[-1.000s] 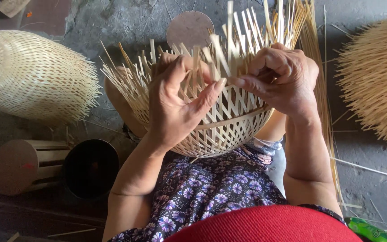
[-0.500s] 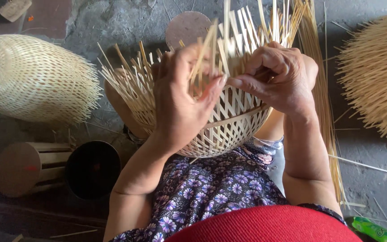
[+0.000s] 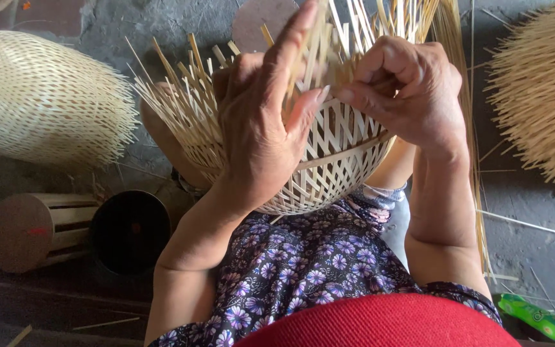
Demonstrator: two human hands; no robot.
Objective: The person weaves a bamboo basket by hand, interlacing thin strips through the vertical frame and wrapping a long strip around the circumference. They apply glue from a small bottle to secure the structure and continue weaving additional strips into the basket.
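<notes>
soft even daylight, faint shadows, fingertips slightly motion-blurred.

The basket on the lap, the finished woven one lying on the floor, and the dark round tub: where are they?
basket (image 3: 338, 170), head view, woven lower wall.
finished woven one (image 3: 40, 96), head view, middle of its side.
dark round tub (image 3: 128, 232), head view, dark inside.

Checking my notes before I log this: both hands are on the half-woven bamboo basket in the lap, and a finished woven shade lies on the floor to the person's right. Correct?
Not quite. The head view shows the finished woven shade on the person's left. Both the left hand and right hand are indeed on the half-woven bamboo basket in the lap.
</notes>
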